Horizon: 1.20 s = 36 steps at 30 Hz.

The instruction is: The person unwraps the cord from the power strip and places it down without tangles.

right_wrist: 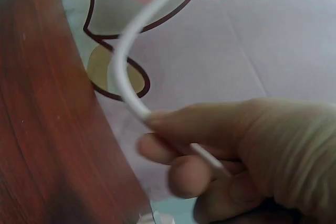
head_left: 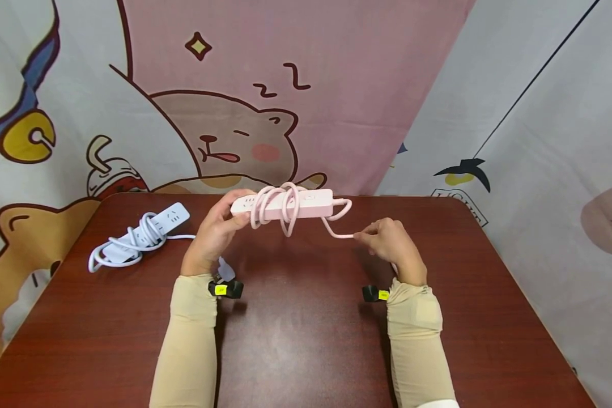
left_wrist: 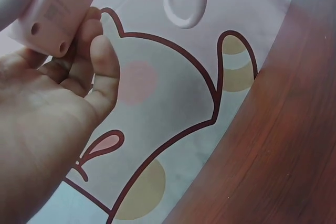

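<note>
Held up in the air above the dark reddish-brown wooden counter point(head_left: 296, 323): a long pink plastic power strip point(head_left: 308, 209), with a smooth pink cord point(head_left: 339, 235) wound around its middle in several loose loops. Clasped at one end between thumb and fingers by the left grip point(head_left: 213, 237); pinched in the right grip point(head_left: 387, 241), off to the other side: a free length of the cord, coming out from under the strip's opposite end. Probably light enough for one hand; stiff and likely a little slippery in the body, bendy and springy in the cord, so apt to shed loops. Not very fragile by the look of it, but better not tugged hard at the joint of cord and housing. Best held by the bare end, clear of the windings, with the cord taken close to the strip. Most in the way: the loops themselves, hanging below the body. On the left side of the counter, well apart: a white plastic power strip point(head_left: 175, 217) wrapped in its own white cord point(head_left: 100, 262). Partly hidden behind the left wrist: a pale plug point(head_left: 226, 270). Upright behind the counter: a cartoon-printed fabric sheet point(head_left: 357, 102). Not to be made out: the pink cord's far end.
</note>
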Each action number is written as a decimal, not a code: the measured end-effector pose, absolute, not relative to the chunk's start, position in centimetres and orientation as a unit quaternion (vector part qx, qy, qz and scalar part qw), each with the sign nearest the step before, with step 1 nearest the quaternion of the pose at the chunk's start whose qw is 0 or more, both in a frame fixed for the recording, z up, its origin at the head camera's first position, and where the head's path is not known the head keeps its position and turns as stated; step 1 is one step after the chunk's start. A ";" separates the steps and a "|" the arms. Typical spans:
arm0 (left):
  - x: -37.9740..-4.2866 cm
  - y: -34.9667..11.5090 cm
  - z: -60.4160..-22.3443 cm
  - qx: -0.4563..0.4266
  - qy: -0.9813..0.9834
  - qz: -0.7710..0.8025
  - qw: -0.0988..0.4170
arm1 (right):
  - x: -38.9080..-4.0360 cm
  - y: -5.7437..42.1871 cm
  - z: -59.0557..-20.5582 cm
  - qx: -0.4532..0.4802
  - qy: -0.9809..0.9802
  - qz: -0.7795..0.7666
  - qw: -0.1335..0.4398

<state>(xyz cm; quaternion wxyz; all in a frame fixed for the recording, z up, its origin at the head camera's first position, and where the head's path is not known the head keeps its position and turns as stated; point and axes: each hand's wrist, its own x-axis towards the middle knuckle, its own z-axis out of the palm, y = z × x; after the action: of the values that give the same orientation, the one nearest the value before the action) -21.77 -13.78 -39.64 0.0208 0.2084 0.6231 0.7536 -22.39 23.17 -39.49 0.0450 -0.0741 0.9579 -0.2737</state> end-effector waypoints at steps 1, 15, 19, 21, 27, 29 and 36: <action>-21.8 -13.8 -39.7 0.207 0.624 0.753 0.015 | -22.4 23.2 -39.6 -0.079 0.956 -0.272 0.070; -22.1 -13.7 -39.9 0.181 0.673 0.715 -0.049 | -22.3 22.6 -39.5 -0.134 0.934 -0.253 0.214; -22.3 -13.7 -40.0 0.165 0.706 0.686 -0.056 | -21.9 22.4 -39.0 -0.153 0.932 -0.251 0.210; -22.3 -13.5 -40.0 0.168 0.714 0.677 -0.058 | -21.7 22.3 -38.5 -0.163 0.937 -0.240 0.193; -22.3 -12.8 -39.7 0.175 0.717 0.673 -0.055 | -20.7 22.1 -36.7 -0.149 0.957 -0.201 0.149; -22.2 -12.7 -39.7 0.175 0.719 0.671 -0.050 | -20.3 22.1 -36.1 -0.139 0.962 -0.194 0.136; -22.2 -12.5 -39.8 0.184 0.727 0.660 -0.043 | -18.4 21.8 -33.7 -0.174 0.959 -0.220 0.048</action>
<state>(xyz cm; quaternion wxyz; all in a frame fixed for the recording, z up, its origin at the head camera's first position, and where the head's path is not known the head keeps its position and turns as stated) -22.20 -12.51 -39.79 -0.0434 0.1838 0.7268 0.6604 -18.36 21.75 -33.69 0.0483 -0.1741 0.9587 -0.2197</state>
